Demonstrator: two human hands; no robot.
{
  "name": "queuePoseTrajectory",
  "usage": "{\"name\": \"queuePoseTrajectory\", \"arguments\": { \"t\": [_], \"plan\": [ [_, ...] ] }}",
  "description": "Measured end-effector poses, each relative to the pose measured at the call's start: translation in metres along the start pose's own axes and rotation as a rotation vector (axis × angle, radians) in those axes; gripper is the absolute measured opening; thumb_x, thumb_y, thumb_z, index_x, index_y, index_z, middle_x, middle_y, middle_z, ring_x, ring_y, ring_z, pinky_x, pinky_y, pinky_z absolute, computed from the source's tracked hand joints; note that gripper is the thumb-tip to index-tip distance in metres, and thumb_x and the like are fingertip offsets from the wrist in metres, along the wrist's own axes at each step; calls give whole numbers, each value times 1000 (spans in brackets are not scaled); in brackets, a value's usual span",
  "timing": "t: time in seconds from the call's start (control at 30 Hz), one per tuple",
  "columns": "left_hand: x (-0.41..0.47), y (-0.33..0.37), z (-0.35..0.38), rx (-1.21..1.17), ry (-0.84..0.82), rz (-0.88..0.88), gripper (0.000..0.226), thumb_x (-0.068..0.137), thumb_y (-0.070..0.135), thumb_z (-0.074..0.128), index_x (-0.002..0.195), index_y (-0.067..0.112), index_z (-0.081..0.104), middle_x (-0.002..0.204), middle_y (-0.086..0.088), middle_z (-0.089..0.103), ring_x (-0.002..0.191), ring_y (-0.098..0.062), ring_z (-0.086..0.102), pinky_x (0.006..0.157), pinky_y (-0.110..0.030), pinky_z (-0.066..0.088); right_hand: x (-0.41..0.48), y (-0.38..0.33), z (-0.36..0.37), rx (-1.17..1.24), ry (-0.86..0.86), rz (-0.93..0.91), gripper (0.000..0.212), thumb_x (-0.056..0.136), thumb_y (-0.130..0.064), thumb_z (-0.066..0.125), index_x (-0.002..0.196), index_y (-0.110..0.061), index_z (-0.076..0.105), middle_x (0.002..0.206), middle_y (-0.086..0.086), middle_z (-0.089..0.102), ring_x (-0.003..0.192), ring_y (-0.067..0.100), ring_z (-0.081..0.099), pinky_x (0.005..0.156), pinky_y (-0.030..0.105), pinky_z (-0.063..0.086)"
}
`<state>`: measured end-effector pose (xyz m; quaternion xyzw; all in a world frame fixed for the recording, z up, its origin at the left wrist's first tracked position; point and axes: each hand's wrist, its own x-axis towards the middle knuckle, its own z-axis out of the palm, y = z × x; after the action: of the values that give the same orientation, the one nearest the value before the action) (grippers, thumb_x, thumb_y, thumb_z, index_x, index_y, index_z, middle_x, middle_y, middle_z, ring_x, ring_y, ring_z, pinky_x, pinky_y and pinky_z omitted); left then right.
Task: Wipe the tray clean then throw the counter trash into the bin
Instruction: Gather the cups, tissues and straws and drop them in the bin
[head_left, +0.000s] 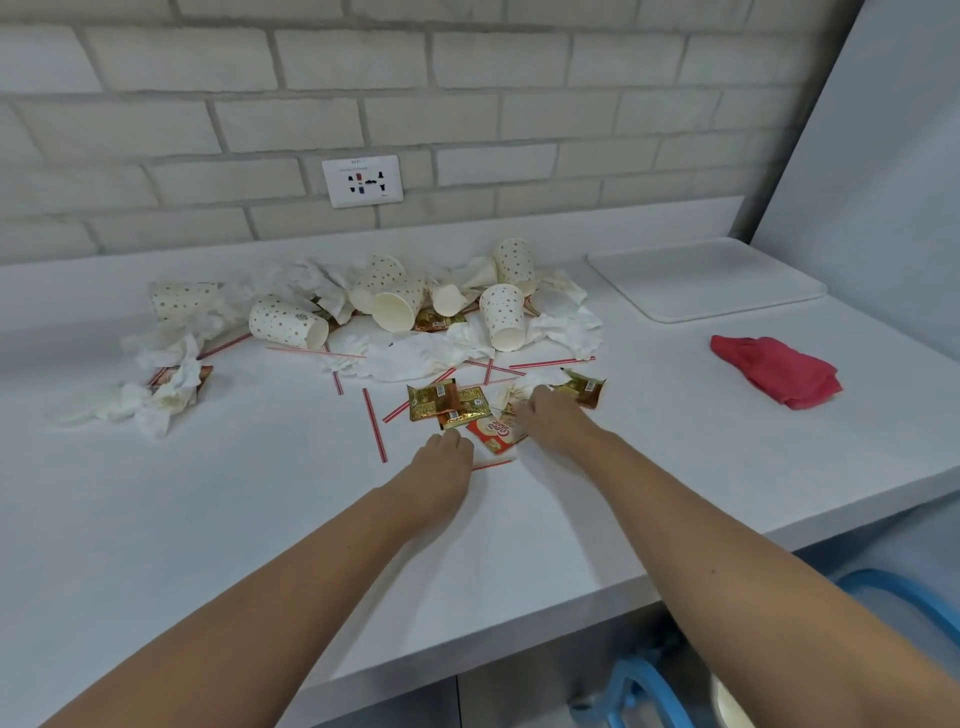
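Sachets (447, 402), straws (375, 426), crumpled tissues (410, 356) and tipped paper cups (501, 317) litter the surface (260, 493), and both hands reach for the nearest cluster, likely the easiest to gather first, while the tray (706, 283) sits bare at the far right with the red cloth (776, 371) lying near it, as if wiping were finished. The left hand (444, 460) meets the sachets' near edge and the right hand (553, 421) covers a tissue wad, yet their backs hide the fingers, so I cannot tell whether they grasp anything. Only a blue rim, probably the bin (883, 582), shows at lower right, cut off by the frame.
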<state>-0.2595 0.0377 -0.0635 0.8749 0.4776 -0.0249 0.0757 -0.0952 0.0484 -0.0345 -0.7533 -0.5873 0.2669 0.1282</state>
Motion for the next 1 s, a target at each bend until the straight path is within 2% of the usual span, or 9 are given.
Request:
{"name": "queuePoseTrajectory", "arguments": {
  "t": [0.07,0.13,0.3,0.37,0.47,0.6,0.77,0.87,1.0],
  "plan": [
    [-3,0,6,1,40,31,32,94,0,34,125,4,38,127,-13,38,110,-24,40,92,-31,36,3,-7,15,9,49,69,76,83,-58,56,131,-1,40,136,16,41,113,24,50,81,32,41],
    [-5,-3,9,-6,58,77,31,95,1,31,124,7,37,127,-11,37,110,-23,38,92,-30,35,3,-14,22,-53,66,106,89,73,-66,64,133,-5,39,139,13,38,120,25,49,83,32,44],
    [-11,-8,4,-29,56,167,24,98,8,28,119,12,39,120,-7,42,98,-15,38,88,-25,34,10,-13,14,-32,18,111,59,81,-44,66,125,-9,50,125,8,55,115,23,54,82,29,43],
    [-15,-9,-1,-41,67,160,21,100,12,27,116,14,39,114,-6,46,89,-14,36,79,-23,31,12,-6,6,20,-21,141,49,81,-34,67,119,-6,54,116,8,60,102,22,57,74,27,42],
    [-17,-8,-13,-39,87,143,16,100,13,28,113,15,38,105,-9,54,87,-20,48,72,-29,38,6,10,-11,169,-99,179,20,78,-18,70,91,-9,58,91,7,60,79,18,54,58,21,39],
    [-14,-1,-29,-167,80,110,23,97,11,32,119,14,34,115,-12,54,91,-21,50,79,-30,42,-19,29,-44,250,-147,229,30,78,-26,73,69,-14,48,63,0,49,52,12,42,47,21,30],
    [9,44,-49,-265,234,70,52,87,-10,33,132,16,32,110,-13,55,81,-18,45,68,-28,36,-45,52,-82,355,-35,183,21,80,-30,69,84,-12,58,66,4,53,47,12,36,45,23,26],
    [22,87,-64,-353,401,76,36,91,-7,33,121,11,40,94,-11,55,75,-20,46,61,-32,35,-65,63,-103,392,24,147,27,79,-30,70,94,-8,65,71,5,57,51,13,35,47,24,26],
    [26,165,-78,-697,567,219,18,99,8,31,109,7,46,79,-5,51,69,-17,49,56,-26,37,-102,86,-131,443,164,109,29,78,-32,71,99,-11,66,79,8,58,62,18,39,51,26,30]
  ]
}}
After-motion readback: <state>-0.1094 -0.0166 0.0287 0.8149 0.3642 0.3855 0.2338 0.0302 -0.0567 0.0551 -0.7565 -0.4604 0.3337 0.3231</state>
